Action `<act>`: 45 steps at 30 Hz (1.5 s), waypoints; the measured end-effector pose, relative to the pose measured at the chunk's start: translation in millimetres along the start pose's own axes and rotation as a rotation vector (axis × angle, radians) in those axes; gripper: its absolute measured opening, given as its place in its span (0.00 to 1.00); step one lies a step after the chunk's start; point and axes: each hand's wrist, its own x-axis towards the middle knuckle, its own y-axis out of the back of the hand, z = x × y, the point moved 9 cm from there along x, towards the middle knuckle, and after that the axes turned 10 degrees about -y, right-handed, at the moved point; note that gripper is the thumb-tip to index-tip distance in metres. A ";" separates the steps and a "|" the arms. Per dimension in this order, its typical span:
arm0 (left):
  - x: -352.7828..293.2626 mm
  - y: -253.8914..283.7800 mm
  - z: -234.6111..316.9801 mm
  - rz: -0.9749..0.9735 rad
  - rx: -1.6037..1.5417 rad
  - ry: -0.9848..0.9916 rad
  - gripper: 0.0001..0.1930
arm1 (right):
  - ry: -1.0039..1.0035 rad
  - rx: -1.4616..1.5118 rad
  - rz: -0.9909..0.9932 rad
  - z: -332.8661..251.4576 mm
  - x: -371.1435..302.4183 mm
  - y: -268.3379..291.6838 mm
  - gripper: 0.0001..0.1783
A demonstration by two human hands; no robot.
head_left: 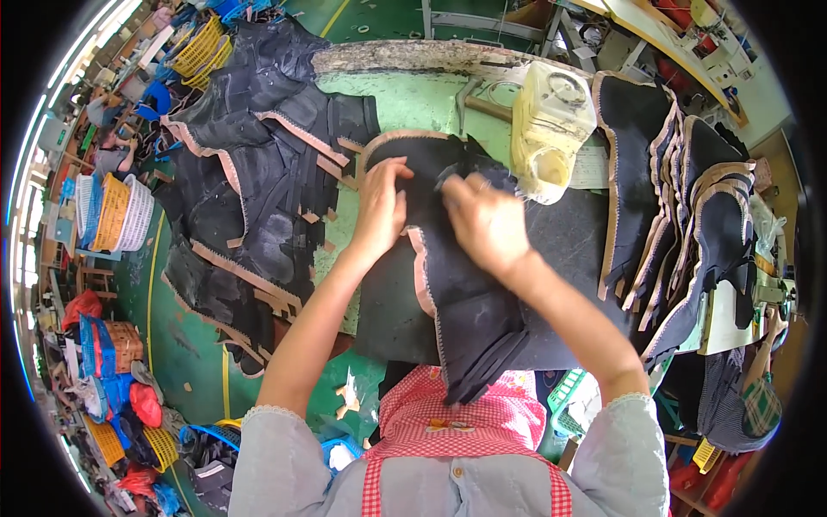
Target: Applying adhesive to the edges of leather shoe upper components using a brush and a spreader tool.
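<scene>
A dark fabric shoe upper with pinkish trim is spread on the green worktable, pressed flat under the left hand, fingers extended. Its upper edge is pinched by the right hand. A translucent yellowish plastic jug stands just beyond; its contents cannot be made out. More uppers are stacked at right.

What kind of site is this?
Likely a footwear or garment workshop: both hands, left hand and right hand, handle dark fabric pieces on a green worktable, with more stacked pieces and plastic baskets around.
</scene>
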 end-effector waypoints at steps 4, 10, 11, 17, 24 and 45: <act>-22.3 20.4 -24.8 -0.008 -0.217 0.126 0.22 | -0.118 0.510 -0.381 0.8 -22.1 25.7 0.08; -34.7 47.6 -75.3 0.001 0.111 0.438 0.31 | -0.288 -0.016 0.127 103.3 12.9 104.3 0.08; -33.0 46.3 -78.0 0.001 0.106 0.429 0.31 | -0.226 -0.092 0.159 109.0 14.4 98.4 0.08; -49.0 31.4 -73.0 0.005 -0.447 0.650 0.33 | -0.591 0.142 0.052 165.6 17.3 95.3 0.14; -70.1 38.3 -62.0 -0.015 -0.544 0.861 0.33 | -0.027 0.055 -0.039 77.4 -36.8 88.6 0.10; -96.5 22.8 -22.2 -0.176 -0.868 0.994 0.19 | 0.172 -0.010 0.231 60.6 -52.7 166.7 0.23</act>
